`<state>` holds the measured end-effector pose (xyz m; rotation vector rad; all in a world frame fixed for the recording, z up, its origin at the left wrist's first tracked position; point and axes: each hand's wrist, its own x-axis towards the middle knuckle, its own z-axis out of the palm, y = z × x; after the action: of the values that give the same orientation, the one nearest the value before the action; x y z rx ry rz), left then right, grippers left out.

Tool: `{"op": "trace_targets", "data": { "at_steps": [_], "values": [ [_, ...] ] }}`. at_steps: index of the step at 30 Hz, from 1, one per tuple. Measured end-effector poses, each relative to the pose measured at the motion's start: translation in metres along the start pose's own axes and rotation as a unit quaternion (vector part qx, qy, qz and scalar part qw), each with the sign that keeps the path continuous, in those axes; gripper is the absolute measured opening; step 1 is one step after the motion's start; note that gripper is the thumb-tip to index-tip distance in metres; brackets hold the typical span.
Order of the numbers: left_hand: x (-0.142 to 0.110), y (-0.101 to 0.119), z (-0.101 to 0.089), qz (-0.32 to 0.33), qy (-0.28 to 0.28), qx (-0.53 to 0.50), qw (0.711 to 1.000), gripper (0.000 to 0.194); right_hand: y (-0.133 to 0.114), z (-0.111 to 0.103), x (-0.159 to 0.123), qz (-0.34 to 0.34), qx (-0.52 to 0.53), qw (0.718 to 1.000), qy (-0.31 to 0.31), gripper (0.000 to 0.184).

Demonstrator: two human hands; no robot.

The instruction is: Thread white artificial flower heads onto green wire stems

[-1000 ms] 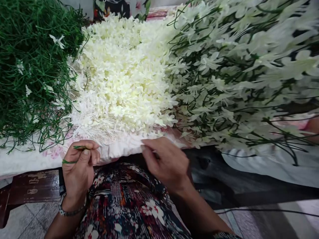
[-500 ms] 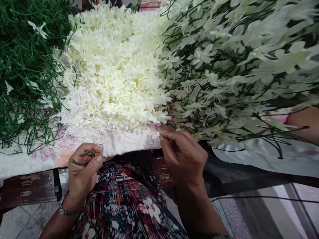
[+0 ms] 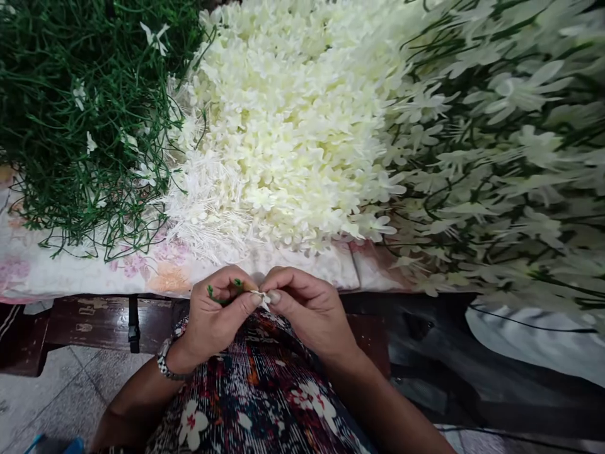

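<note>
My left hand [image 3: 220, 318] is closed in a pinch on a green artificial stem [image 3: 211, 293], whose tips poke out between the fingers. Opposite it, my right hand [image 3: 314, 312] pinches a small white artificial flower [image 3: 265, 300]. The fingertips of both hands meet around this flower, above my lap and just in front of the table edge. Where stem and flower join is hidden by the fingers. Directly behind the hands lie a bunch of white stamen threads [image 3: 205, 211] and a large heap of loose cream-white petals [image 3: 302, 132].
A tangled pile of green stems [image 3: 89, 139] lies on the left, with a few white flowers on it. Finished-looking white flowers on stems [image 3: 472, 164] spread over the right side. A floral cloth [image 3: 312, 268] covers the table edge. White fabric [image 3: 529, 334] hangs lower right.
My right hand has moved left from the edge of the petal heap to meet my left hand, bringing the white flower to the stem. The camera view has shifted left.
</note>
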<state>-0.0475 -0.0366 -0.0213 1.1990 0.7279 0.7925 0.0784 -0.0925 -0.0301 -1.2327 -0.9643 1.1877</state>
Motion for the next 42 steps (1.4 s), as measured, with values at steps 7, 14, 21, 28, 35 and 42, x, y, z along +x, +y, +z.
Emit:
{"op": "trace_targets", "data": {
  "at_steps": [7,14,21,28,35,42],
  "values": [
    [-0.012,-0.001,-0.023,0.002,0.112,-0.007,0.994,0.003,-0.011,-0.007,0.012,-0.208,-0.392,0.894,0.067,0.013],
    [-0.007,0.0,-0.03,0.007,0.161,0.005,0.987,0.004,-0.01,0.008,0.041,-0.232,-0.642,0.726,0.082,0.014],
    [-0.006,-0.001,-0.03,-0.001,0.16,0.012,0.987,0.005,-0.003,0.015,0.048,-0.201,-0.685,0.692,0.107,0.021],
    [-0.001,0.0,-0.025,0.012,0.165,-0.035,0.986,0.003,-0.02,0.006,0.035,-0.182,-0.488,0.853,0.021,0.009],
    [0.0,0.001,-0.02,0.069,0.187,0.083,0.976,0.003,-0.032,0.015,0.029,-0.072,-0.291,0.948,-0.107,0.012],
    [-0.005,0.002,-0.024,0.183,0.119,0.231,0.948,0.014,-0.022,0.018,0.031,0.003,-0.247,0.965,-0.088,0.014]
  ]
}}
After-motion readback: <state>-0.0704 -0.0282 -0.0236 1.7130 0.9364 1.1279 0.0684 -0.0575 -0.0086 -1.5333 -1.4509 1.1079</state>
